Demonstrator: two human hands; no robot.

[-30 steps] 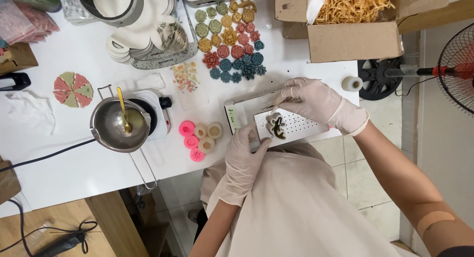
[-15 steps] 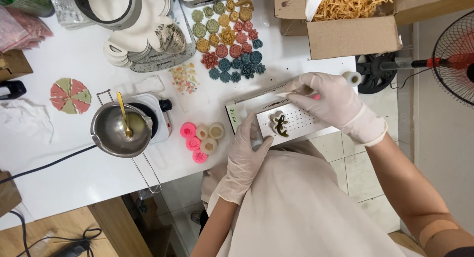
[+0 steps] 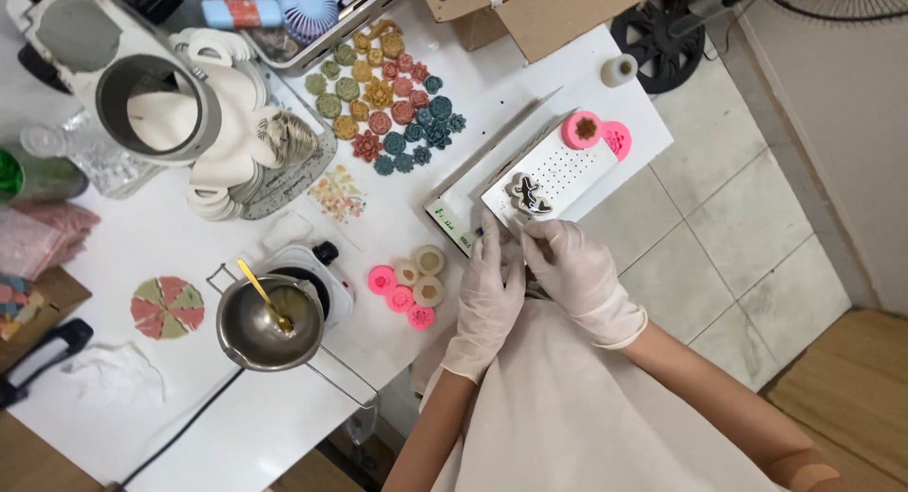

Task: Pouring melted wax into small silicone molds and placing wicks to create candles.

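Observation:
A white perforated board (image 3: 567,166) rests on a shallow white tray (image 3: 452,218) at the table's near edge. On it sit a small mould with a dark figure (image 3: 528,195) and two pink round moulds (image 3: 582,130) at its far end. My right hand (image 3: 575,272), in a white glove, curls its fingertips on the board's near corner, just below the dark-figure mould. My left hand (image 3: 489,291), also gloved, lies flat beside it with its fingers stretched out, touching the tray's near edge.
Left of the hands lie several pink and cream round moulds (image 3: 409,284). A metal pot with a gold spoon (image 3: 268,324) sits on a small hotplate. Coloured flower-shaped pieces (image 3: 388,104), a cardboard box (image 3: 544,14), a white roll (image 3: 619,69) and a fan (image 3: 662,28) are farther back.
My right hand came back from the board's far end to its near corner. Two pink moulds now lie at that far end. My left hand stayed at the near edge.

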